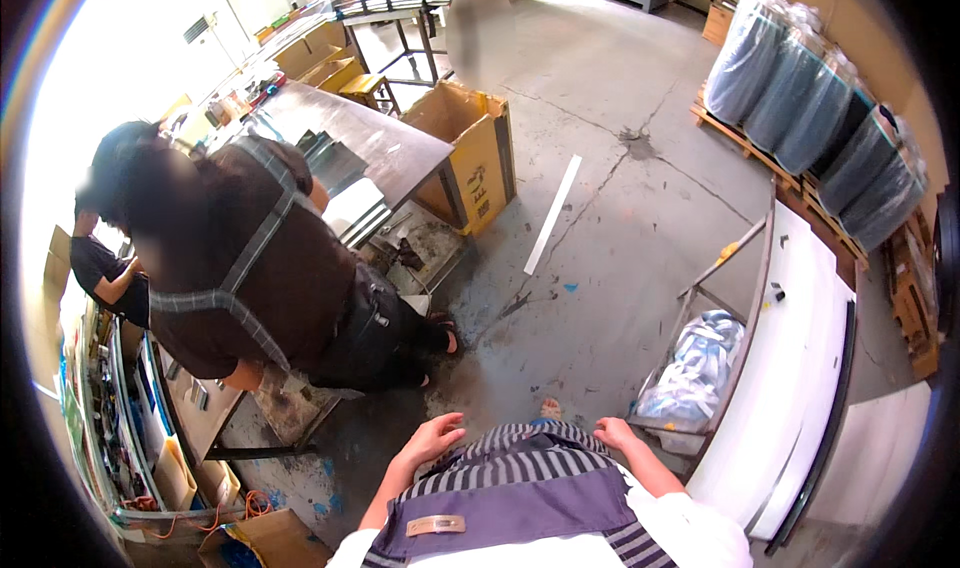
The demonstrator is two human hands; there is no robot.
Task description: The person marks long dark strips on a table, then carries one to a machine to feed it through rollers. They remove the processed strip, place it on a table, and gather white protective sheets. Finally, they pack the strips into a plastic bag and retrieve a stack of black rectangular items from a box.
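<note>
The striped apron (520, 458) is hanging at the wearer's waist. Both hands are resting on its top edge, apparently to smooth it: left hand (432, 440) and right hand (615, 434), grips spread, holding nothing. A co-worker (260, 268) is bending over the metal surface (390, 148) nearby.

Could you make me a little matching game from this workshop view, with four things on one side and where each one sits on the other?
Things:
1. Open cardboard box
2. White strip
3. Wrapped rolls
4. Left hand

Places:
A. Stacked on a wooden pallet at upper right
B. Resting on the striped apron at the bottom
C. Standing at the end of the dark workbench
D. Lying flat on the concrete floor

Pairs: 1-C, 2-D, 3-A, 4-B
</note>
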